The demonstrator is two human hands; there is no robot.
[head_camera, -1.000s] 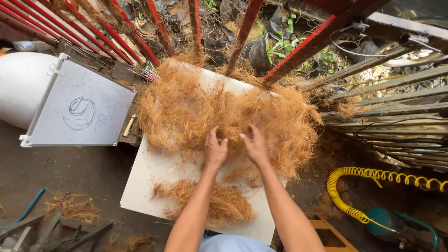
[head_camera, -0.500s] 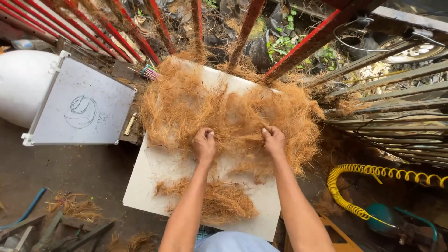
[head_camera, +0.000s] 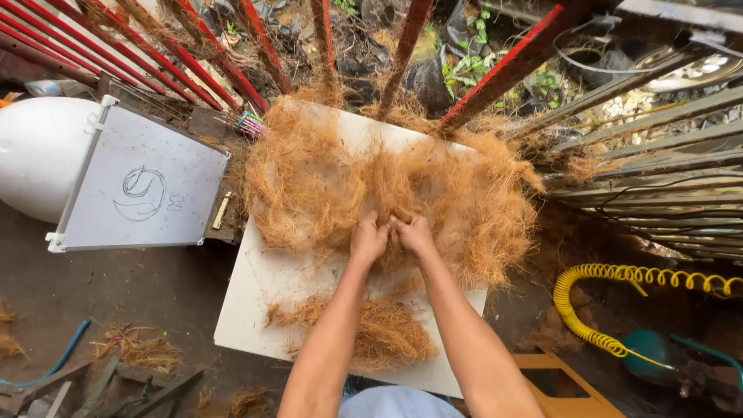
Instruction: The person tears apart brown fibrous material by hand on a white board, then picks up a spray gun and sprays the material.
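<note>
Pulled back together since half a second ago: left hand (head_camera: 368, 240) and right hand (head_camera: 416, 234), both pinching brown fibre pile (head_camera: 325, 186) mid white counter (head_camera: 271, 286), seemingly for teasing apart.

Both bare forearms reach forward from the near edge, converging; the left hand (head_camera: 368, 240) and right hand (head_camera: 416, 234) sit side by side, nearly touching, fingers curled downward, knuckles up

Two fibre heaps (head_camera: 387, 186), one white board (head_camera: 271, 286), one whiteboard (head_camera: 143, 190), one yellow coiled hose (head_camera: 611, 302).
</note>
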